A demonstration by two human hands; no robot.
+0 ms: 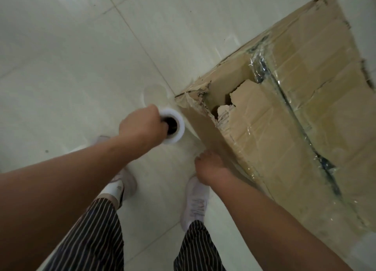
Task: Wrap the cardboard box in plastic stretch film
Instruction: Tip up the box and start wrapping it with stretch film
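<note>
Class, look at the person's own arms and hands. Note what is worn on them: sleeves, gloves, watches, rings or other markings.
The left forearm and right forearm are bare, with no sleeve in view. The left hand and right hand wear no gloves. No watch, bracelet or ring shows on the visible sides, though the picture is slightly blurred.

One cardboard box [284, 118], one film roll [180, 126], two hands [142, 126] [209, 167], two shoes [130, 183] [196, 201].

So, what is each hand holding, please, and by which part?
Left hand grips the white stretch-film roll at its top end, hooked into the dark core. Right hand is against the side of the brown cardboard box; its grip cannot be told.
</note>
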